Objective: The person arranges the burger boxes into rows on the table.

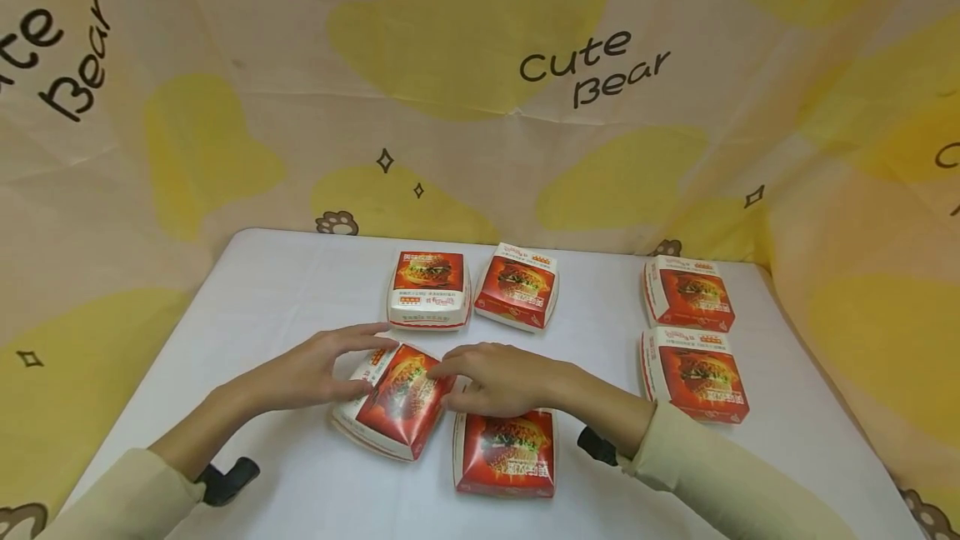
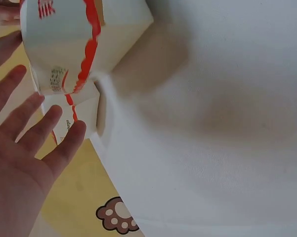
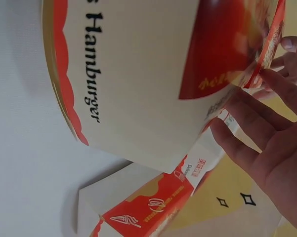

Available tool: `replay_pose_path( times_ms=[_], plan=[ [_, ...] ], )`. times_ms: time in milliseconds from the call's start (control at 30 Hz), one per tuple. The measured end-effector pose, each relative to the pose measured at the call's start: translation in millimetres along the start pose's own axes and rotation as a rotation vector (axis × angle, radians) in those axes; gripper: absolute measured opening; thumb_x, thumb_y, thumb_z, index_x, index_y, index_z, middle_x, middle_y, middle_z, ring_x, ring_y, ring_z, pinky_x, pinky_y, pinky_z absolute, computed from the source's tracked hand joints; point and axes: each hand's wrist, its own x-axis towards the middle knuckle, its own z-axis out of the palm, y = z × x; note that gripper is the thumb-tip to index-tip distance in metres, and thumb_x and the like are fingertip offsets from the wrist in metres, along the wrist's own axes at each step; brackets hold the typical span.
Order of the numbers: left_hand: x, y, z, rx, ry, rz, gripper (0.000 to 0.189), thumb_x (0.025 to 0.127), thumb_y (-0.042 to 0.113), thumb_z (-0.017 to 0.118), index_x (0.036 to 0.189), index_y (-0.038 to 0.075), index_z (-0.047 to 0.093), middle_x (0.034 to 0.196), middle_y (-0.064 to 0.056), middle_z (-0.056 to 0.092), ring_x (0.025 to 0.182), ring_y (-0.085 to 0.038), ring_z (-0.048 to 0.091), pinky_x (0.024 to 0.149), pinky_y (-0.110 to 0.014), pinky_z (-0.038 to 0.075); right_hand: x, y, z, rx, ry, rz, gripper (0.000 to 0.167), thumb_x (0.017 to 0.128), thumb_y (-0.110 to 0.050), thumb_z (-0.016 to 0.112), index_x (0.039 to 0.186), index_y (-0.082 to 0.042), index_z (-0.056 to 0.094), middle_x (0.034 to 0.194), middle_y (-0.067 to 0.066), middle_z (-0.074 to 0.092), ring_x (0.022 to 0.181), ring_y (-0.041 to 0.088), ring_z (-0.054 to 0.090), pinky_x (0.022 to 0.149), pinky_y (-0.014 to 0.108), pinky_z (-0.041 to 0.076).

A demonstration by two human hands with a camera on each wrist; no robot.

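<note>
A red and white hamburger box [image 1: 405,398] lies turned at an angle on the table between my two hands. My left hand [image 1: 315,369] is at its left side, fingers spread and loosely bent; in the left wrist view this hand [image 2: 20,158] has its fingertips beside a box wall [image 2: 59,29]. My right hand [image 1: 510,377] reaches over the box's right edge, with relaxed fingers at the lid. Beneath that hand sits a second hamburger box [image 1: 510,461], partly covered. In the right wrist view the fingers of the hand [image 3: 272,143] are close to a box marked "Hamburger" [image 3: 138,74].
Behind the hands stand two more boxes, one at left [image 1: 429,286] and one beside it [image 1: 519,286]. Two others, a rear one [image 1: 688,294] and a front one [image 1: 697,373], form a column on the right. A yellow patterned cloth [image 1: 480,90] hangs behind the white table [image 1: 277,290].
</note>
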Motion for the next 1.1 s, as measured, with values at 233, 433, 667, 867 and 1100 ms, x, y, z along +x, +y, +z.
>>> replay_pose_path(
  times_ms=[233,433,667,867,1100],
  plan=[
    [0.5,-2.2,2.0,-0.023,-0.046,0.012,0.053,0.087,0.031,0.076,0.136,0.015,0.062,0.148,-0.018,0.049,0.136,-0.046,0.041,0.101,-0.069,0.038,2.0,-0.2,-0.4,0.008,0.005,0.023,0.047,0.099,-0.035,0.058,0.144,-0.02,0.055,0.146,0.002,0.052,0.135,0.019,0.047,0.107,0.041,0.044],
    [-0.3,-0.1,2.5,-0.02,-0.002,-0.047,0.055,0.083,0.036,0.08,0.131,0.014,0.063,0.137,-0.013,0.058,0.131,-0.041,0.048,0.1,-0.066,0.041,0.5,-2.5,-1.1,0.019,0.016,0.06,0.051,0.098,-0.037,0.06,0.146,-0.022,0.052,0.147,0.003,0.051,0.133,0.021,0.049,0.104,0.043,0.047],
    [-1.9,3.5,1.7,0.06,0.042,-0.071,0.057,0.081,0.044,0.081,0.127,0.015,0.066,0.13,-0.006,0.062,0.126,-0.035,0.053,0.099,-0.06,0.045,-3.1,-1.7,-1.6,0.043,-0.002,0.024,0.05,0.098,-0.036,0.059,0.147,-0.025,0.052,0.141,-0.003,0.057,0.129,0.014,0.053,0.105,0.039,0.046],
    [-1.1,3.8,3.8,0.084,0.088,-0.048,0.039,0.088,0.039,0.075,0.119,0.016,0.069,0.135,-0.015,0.058,0.128,-0.04,0.051,0.098,-0.06,0.046,-2.1,-0.4,0.7,0.028,-0.027,0.04,0.053,0.097,-0.039,0.06,0.146,-0.023,0.052,0.144,-0.003,0.054,0.133,0.017,0.049,0.107,0.042,0.043],
    [-0.7,2.4,5.0,0.009,0.041,-0.011,0.046,0.088,0.025,0.076,0.131,0.014,0.064,0.142,-0.018,0.054,0.133,-0.044,0.046,0.102,-0.064,0.04,1.1,1.4,1.5,0.025,-0.015,0.028,0.054,0.097,-0.037,0.06,0.147,-0.021,0.051,0.145,-0.003,0.053,0.135,0.016,0.048,0.108,0.041,0.042]
  ],
)
